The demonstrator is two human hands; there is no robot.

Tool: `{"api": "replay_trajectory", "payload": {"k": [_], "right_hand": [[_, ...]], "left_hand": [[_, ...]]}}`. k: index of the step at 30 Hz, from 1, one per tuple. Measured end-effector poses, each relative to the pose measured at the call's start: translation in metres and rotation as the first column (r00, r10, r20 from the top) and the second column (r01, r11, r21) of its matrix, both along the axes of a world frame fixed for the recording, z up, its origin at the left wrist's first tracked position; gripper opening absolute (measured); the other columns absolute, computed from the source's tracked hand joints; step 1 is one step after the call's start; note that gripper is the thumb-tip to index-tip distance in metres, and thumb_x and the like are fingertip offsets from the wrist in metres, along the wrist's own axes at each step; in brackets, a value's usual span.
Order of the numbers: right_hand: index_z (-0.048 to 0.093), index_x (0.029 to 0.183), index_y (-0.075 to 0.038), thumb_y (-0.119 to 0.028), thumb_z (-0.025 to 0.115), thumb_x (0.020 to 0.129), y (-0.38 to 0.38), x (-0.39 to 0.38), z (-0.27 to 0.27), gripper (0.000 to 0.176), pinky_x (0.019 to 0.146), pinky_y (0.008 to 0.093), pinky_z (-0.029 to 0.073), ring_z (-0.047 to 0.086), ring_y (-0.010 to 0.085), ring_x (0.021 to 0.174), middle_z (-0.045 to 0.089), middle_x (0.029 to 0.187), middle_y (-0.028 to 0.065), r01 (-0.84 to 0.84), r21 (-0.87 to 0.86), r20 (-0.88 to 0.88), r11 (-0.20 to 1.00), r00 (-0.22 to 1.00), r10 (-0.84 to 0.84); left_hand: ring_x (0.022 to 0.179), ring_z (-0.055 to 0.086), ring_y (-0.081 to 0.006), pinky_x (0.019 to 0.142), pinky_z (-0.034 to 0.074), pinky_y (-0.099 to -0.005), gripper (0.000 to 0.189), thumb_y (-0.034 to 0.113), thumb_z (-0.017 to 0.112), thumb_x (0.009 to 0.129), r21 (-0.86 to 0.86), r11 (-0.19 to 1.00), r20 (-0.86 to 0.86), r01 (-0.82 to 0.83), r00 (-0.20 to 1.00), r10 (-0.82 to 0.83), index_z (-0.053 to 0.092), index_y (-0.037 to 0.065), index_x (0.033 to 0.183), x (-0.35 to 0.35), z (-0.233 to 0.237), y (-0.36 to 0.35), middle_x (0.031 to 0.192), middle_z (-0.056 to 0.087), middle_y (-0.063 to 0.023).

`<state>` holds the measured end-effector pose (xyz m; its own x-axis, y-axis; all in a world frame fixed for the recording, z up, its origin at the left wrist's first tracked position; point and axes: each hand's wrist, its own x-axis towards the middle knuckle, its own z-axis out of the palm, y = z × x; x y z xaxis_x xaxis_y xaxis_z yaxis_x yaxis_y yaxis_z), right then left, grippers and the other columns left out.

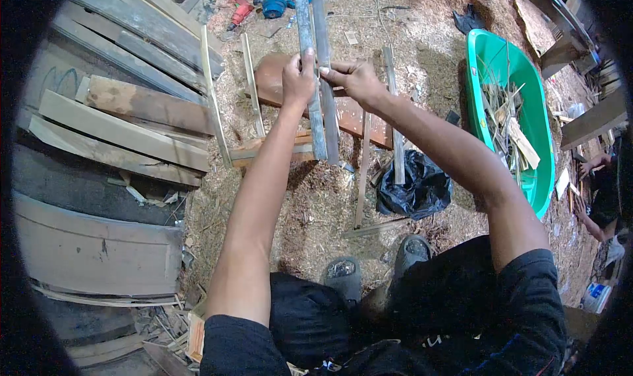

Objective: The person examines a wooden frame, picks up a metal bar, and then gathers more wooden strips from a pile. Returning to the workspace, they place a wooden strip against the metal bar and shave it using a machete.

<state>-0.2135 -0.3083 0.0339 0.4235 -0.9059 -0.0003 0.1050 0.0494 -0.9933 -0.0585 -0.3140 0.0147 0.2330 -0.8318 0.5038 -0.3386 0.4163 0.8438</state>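
Note:
Two long narrow wooden strips stand side by side in front of me. The left wooden strip (317,126) has a worn, bluish-grey face, and the right wooden strip (330,132) is plainer grey. My left hand (300,79) is closed around the left strip, thumb pointing up along it. From the other side, my right hand (355,82) pinches the edge of the right strip between thumb and fingers. Behind and below the strips lies a reddish-brown wooden board (377,130), partly hidden by them and by my hands.
Planks (125,135) and panels are stacked at left. A green wheelbarrow tub (476,92) with wood scraps stands at right, near a black plastic bag (415,194). Blue power tool (274,4) and red tool (240,11) lie at the back. Another person's hand (595,163) shows far right.

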Motion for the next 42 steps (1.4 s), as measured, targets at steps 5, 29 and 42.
{"api": "replay_trajectory", "payload": {"k": [5, 29, 42], "right_hand": [[0.071, 0.112, -0.003, -0.024, 0.071, 0.091, 0.001, 0.003, -0.001, 0.030, 0.062, 0.0250, 0.051, 0.059, 0.0077, 0.069, 0.069, 0.084, 0.0006, 0.021, 0.049, -0.007, 0.999, 1.000, -0.021], [0.069, 0.115, 0.000, -0.029, 0.070, 0.091, -0.008, 0.012, -0.008, 0.038, 0.061, 0.0242, 0.050, 0.059, 0.0071, 0.069, 0.069, 0.087, 0.0019, 0.066, 0.070, 0.077, 0.995, 0.994, -0.071], [0.063, 0.110, 0.002, -0.025, 0.054, 0.101, 0.001, -0.017, -0.026, 0.030, 0.057, 0.0269, 0.050, 0.058, 0.0103, 0.063, 0.063, 0.077, 0.0040, 0.245, -0.087, -0.129, 0.966, 0.958, -0.255]], "left_hand": [[0.069, 0.055, -0.0184, 0.066, 0.045, -0.0370, 0.040, 0.036, 0.049, 0.100, 0.042, 0.997, -0.015, -0.067, 0.998, 0.068, 0.058, -0.001, 0.086, -0.005, 0.007, 0.011, 0.073, 0.061, -0.0112], [0.084, 0.053, -0.0265, 0.078, 0.042, -0.0392, 0.026, 0.026, 0.046, 0.098, -0.015, 0.998, -0.028, -0.066, 0.997, 0.065, 0.051, 0.000, 0.097, -0.003, 0.005, 0.008, 0.087, 0.056, -0.0157], [0.049, 0.051, -0.0164, 0.050, 0.047, -0.0315, 0.043, 0.046, 0.039, 0.102, 0.221, 0.930, -0.365, 0.293, 0.909, -0.199, 0.052, 0.008, 0.090, -0.008, 0.007, 0.041, 0.066, 0.057, -0.0056]]}}
